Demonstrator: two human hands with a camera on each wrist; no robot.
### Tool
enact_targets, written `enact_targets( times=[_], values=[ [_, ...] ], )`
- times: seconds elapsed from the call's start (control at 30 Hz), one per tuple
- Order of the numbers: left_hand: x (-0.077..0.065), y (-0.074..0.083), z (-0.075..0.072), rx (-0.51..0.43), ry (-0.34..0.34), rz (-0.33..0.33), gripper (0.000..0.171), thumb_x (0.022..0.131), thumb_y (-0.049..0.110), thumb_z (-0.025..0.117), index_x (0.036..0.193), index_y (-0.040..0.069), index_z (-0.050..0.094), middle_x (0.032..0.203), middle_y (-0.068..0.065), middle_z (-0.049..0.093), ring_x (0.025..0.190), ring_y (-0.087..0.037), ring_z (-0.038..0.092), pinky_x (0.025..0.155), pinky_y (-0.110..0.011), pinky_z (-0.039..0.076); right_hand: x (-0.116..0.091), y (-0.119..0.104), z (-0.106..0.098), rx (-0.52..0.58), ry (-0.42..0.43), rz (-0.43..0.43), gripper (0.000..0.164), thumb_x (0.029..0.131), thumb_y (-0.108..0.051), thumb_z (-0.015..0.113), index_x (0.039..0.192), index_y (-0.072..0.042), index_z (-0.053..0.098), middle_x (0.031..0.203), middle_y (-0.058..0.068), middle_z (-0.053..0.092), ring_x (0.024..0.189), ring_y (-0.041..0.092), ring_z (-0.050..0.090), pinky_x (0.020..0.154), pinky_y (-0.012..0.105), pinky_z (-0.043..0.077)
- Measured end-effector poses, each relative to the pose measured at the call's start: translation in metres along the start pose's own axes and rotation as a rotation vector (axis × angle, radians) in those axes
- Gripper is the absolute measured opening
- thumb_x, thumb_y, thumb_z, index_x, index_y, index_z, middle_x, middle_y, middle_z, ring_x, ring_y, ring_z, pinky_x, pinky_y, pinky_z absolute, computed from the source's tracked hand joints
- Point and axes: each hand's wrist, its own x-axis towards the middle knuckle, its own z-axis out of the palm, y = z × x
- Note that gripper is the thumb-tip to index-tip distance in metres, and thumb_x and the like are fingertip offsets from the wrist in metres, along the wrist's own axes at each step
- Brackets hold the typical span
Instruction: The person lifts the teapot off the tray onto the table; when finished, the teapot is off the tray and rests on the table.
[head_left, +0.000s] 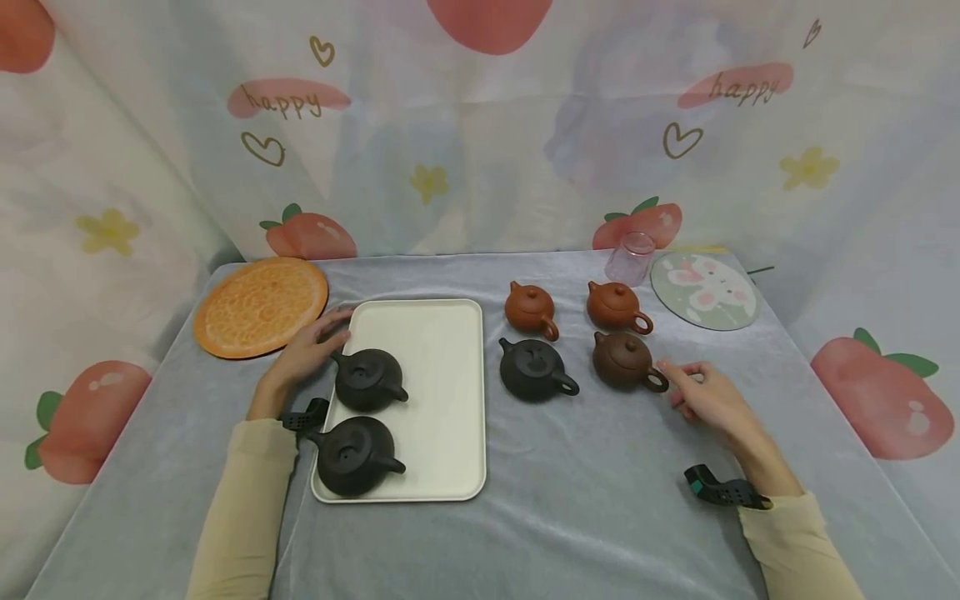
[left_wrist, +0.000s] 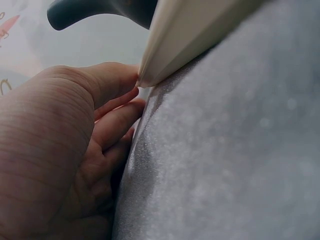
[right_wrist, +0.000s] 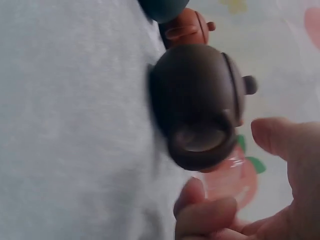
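My right hand (head_left: 708, 400) reaches beside the dark brown teapot (head_left: 622, 360), thumb and fingers spread apart close to its handle (right_wrist: 202, 156). A small gap shows between the fingers and that handle in the right wrist view. My left hand (head_left: 302, 354) lies at the left edge of a cream tray (head_left: 442, 400); its thumb (left_wrist: 115, 80) touches the tray's rim, the other fingers loosely bent. On the tray's left side sit two black teapots, the far one (head_left: 367, 379) and the near one (head_left: 355, 456). Another black teapot (head_left: 531, 368) stands on the cloth between tray and brown teapot.
Two small reddish-brown teapots, one left (head_left: 528, 307) and one right (head_left: 612, 305), stand behind. A clear pinkish glass (head_left: 631, 260) and a round rabbit-print mat (head_left: 705, 292) are at the back right. A round orange-brown mat (head_left: 262, 307) lies back left. Grey cloth (head_left: 585, 508) covers the table.
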Motion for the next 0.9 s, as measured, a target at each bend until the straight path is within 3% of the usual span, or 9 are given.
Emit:
enact_targets(
  times=[0.1,0.23,0.47,0.57,0.77,0.9],
  values=[
    [0.0,0.001,0.0,0.005,-0.001,-0.005,0.056,0.1,0.03,0.056,0.149,0.007,0.04,0.16,-0.019,0.023,0.15,-0.037,0.011,0.116,-0.062,0.015,-0.008,-0.006,-0.004,-0.08,0.078,-0.019,0.088,0.091,-0.072,0.042,0.133,0.006,0.037,0.089,0.012,0.068,0.076,0.02,0.056,0.062,0.029,0.042],
    [0.0,0.001,0.0,0.003,0.0,-0.009,0.056,0.1,0.028,0.056,0.149,0.006,0.04,0.16,-0.02,0.023,0.15,-0.038,0.012,0.116,-0.062,0.015,-0.018,-0.018,-0.005,-0.119,0.175,-0.094,0.076,0.095,-0.064,0.043,0.128,0.004,0.043,0.092,0.018,0.068,0.081,0.023,0.054,0.061,0.029,0.04],
    [0.0,0.0,0.0,-0.012,-0.005,-0.018,0.057,0.1,0.03,0.056,0.15,0.007,0.04,0.16,-0.017,0.023,0.151,-0.035,0.011,0.117,-0.061,0.015,-0.038,-0.044,0.002,-0.103,0.279,-0.266,0.049,0.099,-0.048,0.049,0.112,-0.001,0.055,0.075,0.008,0.064,0.063,0.015,0.049,0.052,0.029,0.037],
    [0.0,0.0,0.0,-0.012,-0.009,-0.017,0.058,0.1,0.032,0.056,0.15,0.008,0.039,0.161,-0.018,0.022,0.15,-0.036,0.011,0.116,-0.062,0.015,-0.043,-0.057,0.009,-0.09,0.278,-0.34,0.041,0.099,-0.043,0.053,0.106,-0.004,0.059,0.076,0.006,0.066,0.062,0.009,0.053,0.053,0.027,0.041],
    [0.0,0.0,-0.001,-0.012,-0.01,-0.008,0.057,0.1,0.029,0.056,0.15,0.007,0.039,0.16,-0.019,0.021,0.15,-0.037,0.011,0.116,-0.062,0.016,-0.051,-0.084,0.027,-0.074,0.169,-0.385,0.037,0.098,-0.043,0.055,0.102,-0.006,0.06,0.077,0.005,0.064,0.065,0.012,0.056,0.054,0.026,0.043],
    [-0.006,0.015,-0.002,-0.034,-0.025,-0.012,0.056,0.101,0.021,0.055,0.15,0.002,0.037,0.16,-0.023,0.018,0.149,-0.041,0.01,0.115,-0.064,0.015,-0.052,-0.099,0.039,-0.063,0.126,-0.421,0.031,0.097,-0.04,0.058,0.099,-0.009,0.061,0.071,0.003,0.06,0.058,0.012,0.051,0.051,0.026,0.04]
  ],
)
